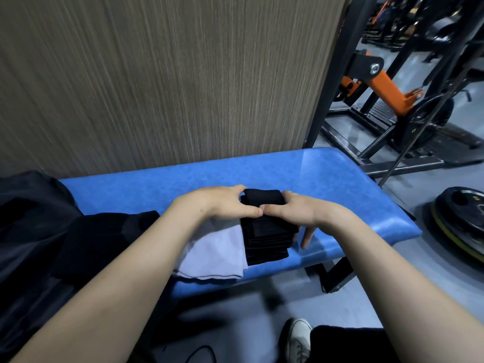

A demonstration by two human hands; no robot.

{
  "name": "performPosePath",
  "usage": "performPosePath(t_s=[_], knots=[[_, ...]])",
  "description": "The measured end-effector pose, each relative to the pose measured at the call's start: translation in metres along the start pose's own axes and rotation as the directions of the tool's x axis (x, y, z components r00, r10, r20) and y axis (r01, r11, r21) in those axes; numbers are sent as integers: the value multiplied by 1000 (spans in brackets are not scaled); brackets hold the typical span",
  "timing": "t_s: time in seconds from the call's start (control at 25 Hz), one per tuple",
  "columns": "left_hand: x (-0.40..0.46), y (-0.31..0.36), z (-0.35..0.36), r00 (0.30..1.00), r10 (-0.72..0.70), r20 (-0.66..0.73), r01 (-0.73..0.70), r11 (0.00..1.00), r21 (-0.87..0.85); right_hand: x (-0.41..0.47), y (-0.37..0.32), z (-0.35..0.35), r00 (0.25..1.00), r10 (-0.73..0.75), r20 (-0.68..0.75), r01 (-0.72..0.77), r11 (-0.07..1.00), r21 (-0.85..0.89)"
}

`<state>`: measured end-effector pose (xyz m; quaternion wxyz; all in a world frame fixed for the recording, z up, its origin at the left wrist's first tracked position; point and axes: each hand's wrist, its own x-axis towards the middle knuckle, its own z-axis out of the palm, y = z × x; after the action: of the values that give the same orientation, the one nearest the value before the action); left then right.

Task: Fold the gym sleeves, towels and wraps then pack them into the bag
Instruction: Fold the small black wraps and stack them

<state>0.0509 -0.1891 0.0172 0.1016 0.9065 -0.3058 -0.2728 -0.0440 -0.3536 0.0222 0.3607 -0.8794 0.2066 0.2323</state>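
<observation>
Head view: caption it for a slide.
Both hands, left and right, grip a folded black piece above a black stack.

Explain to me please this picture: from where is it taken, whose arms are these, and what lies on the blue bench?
There is one picture, taken by a camera worn on a person's head, looking down at their own bare arms. No machine is involved. The left hand and right hand together grip a small folded black cloth, fingers curled round its ends. It sits just above a stack of folded black pieces on the blue bench. Beside the stack lies a white towel. At the left is a dark bag. Gym machines and a weight plate are at the right.
</observation>
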Motion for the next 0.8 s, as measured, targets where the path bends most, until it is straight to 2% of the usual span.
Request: performPosePath(t_s=[0.12,0.24,0.44,0.52,0.68,0.8], knots=[[1,-1,-5,997,32,66,-30,999,-30,-1,1,8,999,-14,-45,14,1000,-3],[3,-5,-2,996,55,74,-52,998,-40,0,6,15,991,-77,-110,78,997,-2],[4,-6,3,978,201,62,-171,931,-322,0,28,19,945,-255,-204,265,964,23],[6,-7,6,968,245,49,-208,899,-386,1,38,18,924,-330,-191,338,941,6],[10,-7,11,956,293,28,-232,809,-540,-2,54,18,913,-398,-91,408,885,227],[9,2,7,949,314,-11,-268,790,-551,-8,60,21,899,-406,-162,437,808,396]])
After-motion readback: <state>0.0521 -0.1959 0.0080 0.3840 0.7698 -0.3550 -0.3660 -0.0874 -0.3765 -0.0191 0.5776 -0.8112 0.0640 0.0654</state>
